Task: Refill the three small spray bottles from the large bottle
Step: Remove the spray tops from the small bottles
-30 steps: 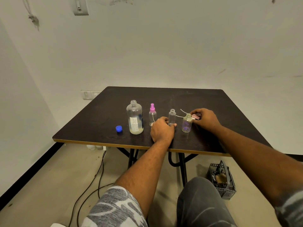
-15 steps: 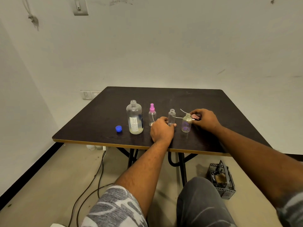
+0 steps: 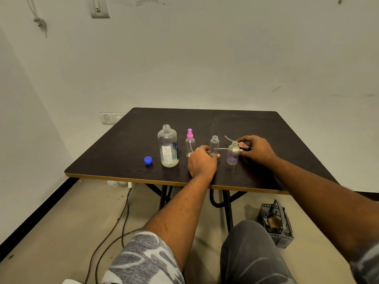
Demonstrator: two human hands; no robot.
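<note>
Large bottle (image 3: 167,146) upright on the dark tabletop (image 3: 287,140), uncapped, its blue cap (image 3: 148,160) lying just beside it to the left; clear plastic, only a shallow pale layer of liquid at the base, hence judged light, top-steady, and somewhat yielding under a squeeze; best taken around the mid-body over the paper label, where the wall is widest and least slick. Pink-topped spray bottle (image 3: 190,143) standing next to it, sprayer in place, yet to be opened. Middle spray bottle (image 3: 214,145) open-necked, left hand (image 3: 202,163) curled loosely about its base, fingers touching the lower wall to steady it; narrow and tall, so judged easy to tip and best pinned low. Rightmost spray bottle (image 3: 233,152) also open, rounder, a violet tint showing through the wall; right hand (image 3: 256,149) closed around a small pink sprayer head (image 3: 242,144) just behind it, thin dip tubes (image 3: 228,138) trailing on the tabletop, though possibly only resting on the piece, the grip being partly hidden; tubes flexible and light, small necks narrow, so slow pouring advised.
</note>
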